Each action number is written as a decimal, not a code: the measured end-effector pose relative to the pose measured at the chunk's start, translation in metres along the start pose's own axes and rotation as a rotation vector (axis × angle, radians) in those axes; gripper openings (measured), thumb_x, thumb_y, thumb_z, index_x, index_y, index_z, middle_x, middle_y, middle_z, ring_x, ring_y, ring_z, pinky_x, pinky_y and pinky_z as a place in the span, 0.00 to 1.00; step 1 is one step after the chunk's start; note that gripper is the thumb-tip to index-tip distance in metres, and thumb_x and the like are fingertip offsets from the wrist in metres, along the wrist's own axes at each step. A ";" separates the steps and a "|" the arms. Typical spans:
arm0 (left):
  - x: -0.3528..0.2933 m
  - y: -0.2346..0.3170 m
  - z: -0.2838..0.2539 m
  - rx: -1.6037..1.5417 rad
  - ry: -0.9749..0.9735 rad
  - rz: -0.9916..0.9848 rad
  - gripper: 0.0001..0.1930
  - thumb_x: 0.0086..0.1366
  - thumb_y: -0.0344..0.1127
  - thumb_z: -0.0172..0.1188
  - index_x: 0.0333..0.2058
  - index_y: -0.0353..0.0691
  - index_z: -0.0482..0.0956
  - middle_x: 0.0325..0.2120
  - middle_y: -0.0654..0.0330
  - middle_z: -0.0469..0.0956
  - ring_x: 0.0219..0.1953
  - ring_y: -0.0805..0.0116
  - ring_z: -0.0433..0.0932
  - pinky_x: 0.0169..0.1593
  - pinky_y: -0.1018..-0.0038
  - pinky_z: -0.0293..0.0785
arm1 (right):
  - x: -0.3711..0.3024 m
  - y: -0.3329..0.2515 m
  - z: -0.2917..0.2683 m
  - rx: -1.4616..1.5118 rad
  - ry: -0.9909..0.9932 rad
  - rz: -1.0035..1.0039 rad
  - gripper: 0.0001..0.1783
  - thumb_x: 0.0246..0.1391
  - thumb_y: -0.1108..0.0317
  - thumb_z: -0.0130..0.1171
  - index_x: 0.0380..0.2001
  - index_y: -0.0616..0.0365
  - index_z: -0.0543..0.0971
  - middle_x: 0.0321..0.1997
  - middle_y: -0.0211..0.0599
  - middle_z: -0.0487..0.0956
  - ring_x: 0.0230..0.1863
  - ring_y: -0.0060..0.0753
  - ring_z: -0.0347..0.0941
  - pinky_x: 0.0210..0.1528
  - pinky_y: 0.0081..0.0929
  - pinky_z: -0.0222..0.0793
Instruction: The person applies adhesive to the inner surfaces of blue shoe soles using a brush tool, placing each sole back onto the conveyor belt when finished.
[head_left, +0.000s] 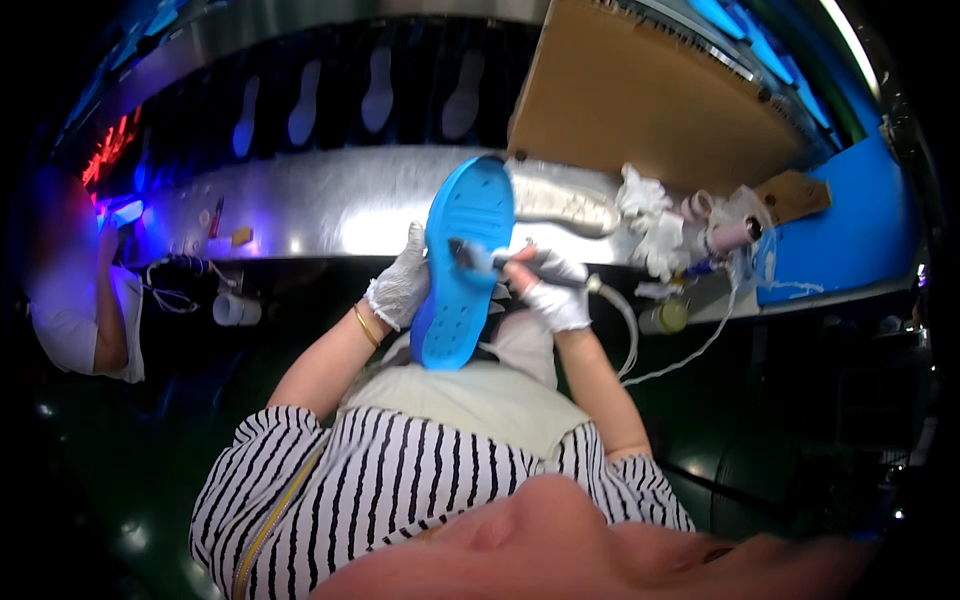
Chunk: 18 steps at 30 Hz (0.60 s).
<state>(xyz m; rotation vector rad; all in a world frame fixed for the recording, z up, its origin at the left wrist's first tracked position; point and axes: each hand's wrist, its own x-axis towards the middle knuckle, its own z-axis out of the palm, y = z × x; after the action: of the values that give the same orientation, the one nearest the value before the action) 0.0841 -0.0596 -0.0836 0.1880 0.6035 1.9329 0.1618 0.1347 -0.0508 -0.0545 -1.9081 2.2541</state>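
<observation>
A blue shoe sole [468, 205] stands lengthwise before me, its toe end over the metal table's front edge and its heel end near my lap. My left hand [402, 283], in a whitish glove, grips the sole by its left side; some of its fingers are hidden behind it. In my right hand [552, 287], gloved with bare fingertips, is a brush [480, 257]. Its dark bristles are at the middle of the sole's inner face, apparently touching it. A pale hose [632, 325] runs down beside my right hand.
Another pale sole [565, 207] lies on the metal table [330, 200]. Behind are a dark rack with several soles [377, 95] and a cardboard sheet [650, 95]. Crumpled white paper [655, 225], a pink roll [733, 235] and a jar [665, 318] sit at right. Another person [85, 290] works at left.
</observation>
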 end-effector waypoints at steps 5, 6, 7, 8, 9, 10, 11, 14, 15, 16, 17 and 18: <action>0.013 0.000 0.013 0.241 0.157 0.201 0.42 0.59 0.69 0.36 0.62 0.43 0.50 0.55 0.49 0.64 0.54 0.55 0.68 0.56 0.59 0.66 | 0.003 0.015 0.004 -0.138 -0.092 -0.202 0.09 0.42 0.81 0.64 0.27 0.58 0.77 0.32 0.36 0.80 0.34 0.23 0.76 0.40 0.23 0.71; 0.016 0.004 0.010 0.215 0.126 0.190 0.43 0.59 0.69 0.34 0.62 0.43 0.49 0.55 0.49 0.64 0.54 0.57 0.68 0.57 0.61 0.66 | -0.001 0.009 0.007 -0.150 -0.118 -0.146 0.09 0.41 0.81 0.64 0.27 0.58 0.77 0.33 0.36 0.80 0.34 0.23 0.76 0.40 0.23 0.71; 0.018 0.011 0.016 0.139 0.095 0.154 0.44 0.58 0.71 0.34 0.62 0.42 0.50 0.55 0.49 0.65 0.54 0.56 0.68 0.56 0.61 0.67 | 0.004 0.007 0.007 -0.128 -0.191 -0.204 0.08 0.46 0.76 0.64 0.31 0.57 0.76 0.31 0.34 0.79 0.29 0.19 0.74 0.33 0.18 0.71; 0.020 0.022 0.026 0.064 0.064 0.120 0.45 0.57 0.72 0.33 0.62 0.42 0.51 0.54 0.49 0.66 0.53 0.55 0.69 0.55 0.61 0.68 | 0.006 -0.003 0.004 -0.050 -0.213 -0.082 0.08 0.47 0.77 0.63 0.31 0.58 0.76 0.32 0.36 0.79 0.28 0.19 0.74 0.33 0.17 0.71; 0.025 0.026 0.029 0.095 0.071 0.180 0.47 0.55 0.74 0.34 0.61 0.42 0.52 0.53 0.49 0.67 0.53 0.55 0.69 0.54 0.61 0.70 | 0.009 0.001 0.001 -0.026 -0.155 -0.074 0.07 0.47 0.77 0.62 0.31 0.58 0.76 0.33 0.36 0.80 0.29 0.20 0.74 0.33 0.17 0.71; 0.031 0.029 0.031 0.127 0.078 0.258 0.48 0.53 0.75 0.35 0.61 0.41 0.52 0.52 0.49 0.68 0.52 0.55 0.70 0.53 0.59 0.70 | 0.019 0.000 -0.001 -0.011 -0.107 -0.082 0.07 0.48 0.78 0.61 0.31 0.58 0.76 0.33 0.37 0.80 0.30 0.20 0.74 0.33 0.17 0.72; 0.035 0.028 0.035 0.123 0.104 0.320 0.49 0.52 0.76 0.36 0.61 0.41 0.53 0.52 0.49 0.68 0.52 0.55 0.70 0.53 0.59 0.71 | 0.025 -0.008 -0.002 -0.079 -0.069 -0.191 0.07 0.48 0.80 0.60 0.32 0.59 0.76 0.35 0.39 0.80 0.31 0.21 0.75 0.35 0.18 0.72; 0.044 0.035 0.030 0.107 0.045 0.393 0.52 0.48 0.79 0.37 0.61 0.41 0.53 0.52 0.48 0.67 0.51 0.54 0.71 0.53 0.58 0.71 | 0.035 -0.004 0.007 -0.160 -0.097 -0.411 0.09 0.46 0.81 0.61 0.32 0.61 0.76 0.34 0.39 0.80 0.36 0.25 0.76 0.40 0.22 0.72; 0.046 0.036 0.025 0.093 0.008 0.397 0.53 0.47 0.79 0.37 0.60 0.41 0.53 0.52 0.48 0.67 0.51 0.54 0.71 0.53 0.58 0.71 | 0.033 -0.006 0.011 -0.253 -0.180 -0.420 0.10 0.44 0.81 0.63 0.32 0.61 0.76 0.34 0.40 0.80 0.37 0.26 0.76 0.42 0.24 0.72; 0.047 0.037 0.027 0.039 -0.019 0.414 0.54 0.46 0.80 0.38 0.60 0.41 0.53 0.52 0.47 0.66 0.52 0.52 0.70 0.54 0.57 0.70 | 0.032 -0.017 0.018 -0.236 -0.215 -0.475 0.09 0.43 0.81 0.64 0.30 0.61 0.77 0.34 0.40 0.80 0.37 0.26 0.76 0.42 0.23 0.72; 0.051 0.044 0.025 0.000 -0.063 0.426 0.55 0.44 0.81 0.38 0.61 0.40 0.53 0.52 0.47 0.66 0.52 0.52 0.70 0.54 0.57 0.69 | 0.035 -0.019 0.019 -0.159 -0.224 -0.408 0.08 0.43 0.80 0.64 0.29 0.60 0.78 0.32 0.37 0.80 0.35 0.24 0.76 0.39 0.21 0.72; 0.053 0.048 0.022 -0.046 -0.092 0.423 0.56 0.43 0.82 0.38 0.61 0.40 0.53 0.52 0.47 0.66 0.52 0.51 0.70 0.55 0.56 0.68 | 0.034 -0.019 0.019 -0.075 -0.221 -0.324 0.08 0.43 0.80 0.65 0.28 0.59 0.79 0.30 0.35 0.80 0.32 0.22 0.76 0.37 0.19 0.72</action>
<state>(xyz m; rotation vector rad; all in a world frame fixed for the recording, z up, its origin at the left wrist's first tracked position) 0.0312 -0.0206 -0.0486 0.3996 0.4840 2.3272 0.1273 0.1249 -0.0262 0.4768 -1.9381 2.0411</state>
